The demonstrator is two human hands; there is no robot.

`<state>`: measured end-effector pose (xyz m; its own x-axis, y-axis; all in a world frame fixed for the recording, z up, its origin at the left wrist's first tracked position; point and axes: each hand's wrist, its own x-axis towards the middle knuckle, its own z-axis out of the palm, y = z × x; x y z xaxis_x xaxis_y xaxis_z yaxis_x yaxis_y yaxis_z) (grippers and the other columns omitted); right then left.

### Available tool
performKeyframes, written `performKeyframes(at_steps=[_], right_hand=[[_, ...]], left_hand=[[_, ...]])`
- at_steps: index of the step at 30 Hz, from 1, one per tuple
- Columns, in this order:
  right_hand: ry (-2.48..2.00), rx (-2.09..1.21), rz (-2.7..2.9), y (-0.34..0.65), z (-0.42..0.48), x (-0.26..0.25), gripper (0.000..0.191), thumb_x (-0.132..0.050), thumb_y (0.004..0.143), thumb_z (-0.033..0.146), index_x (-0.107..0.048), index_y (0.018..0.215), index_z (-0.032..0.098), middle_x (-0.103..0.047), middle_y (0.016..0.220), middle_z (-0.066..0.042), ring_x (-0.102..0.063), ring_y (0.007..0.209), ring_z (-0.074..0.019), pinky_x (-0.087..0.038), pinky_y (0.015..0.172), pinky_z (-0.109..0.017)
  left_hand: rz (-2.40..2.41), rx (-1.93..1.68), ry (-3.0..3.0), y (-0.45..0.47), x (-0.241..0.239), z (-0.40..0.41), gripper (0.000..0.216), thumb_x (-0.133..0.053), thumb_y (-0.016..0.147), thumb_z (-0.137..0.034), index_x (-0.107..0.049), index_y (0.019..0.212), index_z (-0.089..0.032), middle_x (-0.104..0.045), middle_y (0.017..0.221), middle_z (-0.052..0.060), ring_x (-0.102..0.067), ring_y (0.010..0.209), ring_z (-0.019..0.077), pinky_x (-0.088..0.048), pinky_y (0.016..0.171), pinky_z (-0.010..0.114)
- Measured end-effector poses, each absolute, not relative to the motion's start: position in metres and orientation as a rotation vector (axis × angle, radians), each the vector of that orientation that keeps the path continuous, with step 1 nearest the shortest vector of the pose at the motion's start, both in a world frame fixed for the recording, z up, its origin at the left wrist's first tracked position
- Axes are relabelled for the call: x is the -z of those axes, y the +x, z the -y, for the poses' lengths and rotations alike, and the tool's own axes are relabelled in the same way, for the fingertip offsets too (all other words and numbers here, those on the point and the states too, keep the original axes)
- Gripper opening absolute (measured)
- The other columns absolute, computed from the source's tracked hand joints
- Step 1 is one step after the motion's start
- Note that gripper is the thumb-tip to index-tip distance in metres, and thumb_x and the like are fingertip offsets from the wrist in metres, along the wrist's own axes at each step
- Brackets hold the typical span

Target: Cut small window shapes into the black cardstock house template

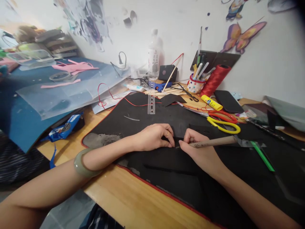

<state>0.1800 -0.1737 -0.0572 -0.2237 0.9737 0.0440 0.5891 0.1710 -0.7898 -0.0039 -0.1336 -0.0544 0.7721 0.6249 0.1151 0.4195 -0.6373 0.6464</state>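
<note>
My left hand point(158, 136) rests on the black mat point(114, 109), its fingers curled together and the tips pressed down on something dark that I cannot make out. A ring and a green bangle are on this arm. Close beside it, my right hand point(199, 144) is closed in a pen-like grip around a paintbrush point(214, 142) with a beige handle; its dark broad end points away to the right. The handle's tip is hidden inside the fingers. Between the two hands lies dark material that blends into the mat.
Beyond my hands are a clear stencil ruler point(151, 105), black paper scraps point(170, 100), wooden sticks and red cord. To the right lie yellow-and-red scissors point(224, 125), a glue stick point(211, 103), a phone point(228, 101), red thread point(215, 80) and a green strip point(262, 156). A bottle point(153, 58) stands behind.
</note>
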Motion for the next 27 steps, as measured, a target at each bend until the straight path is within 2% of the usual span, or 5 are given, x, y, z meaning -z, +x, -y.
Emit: performKeyframes(at_steps=[27], right_hand=[[-1.448, -0.797, 1.902, 0.1752, 0.1722, 0.0617, 0.024, -0.044, 0.063, 0.01, -0.025, 0.052, 0.02, -0.031, 0.049, 0.006, -0.028, 0.048, -0.0079, -0.022, 0.045, -0.023]], left_hand=[[-0.781, -0.456, 2.418, -0.0058, 0.0588, 0.1361, 0.011, -0.058, 0.079, -0.021, -0.068, 0.084, -0.022, -0.053, 0.095, 0.001, -0.053, 0.084, 0.0112, -0.041, 0.076, 0.021]])
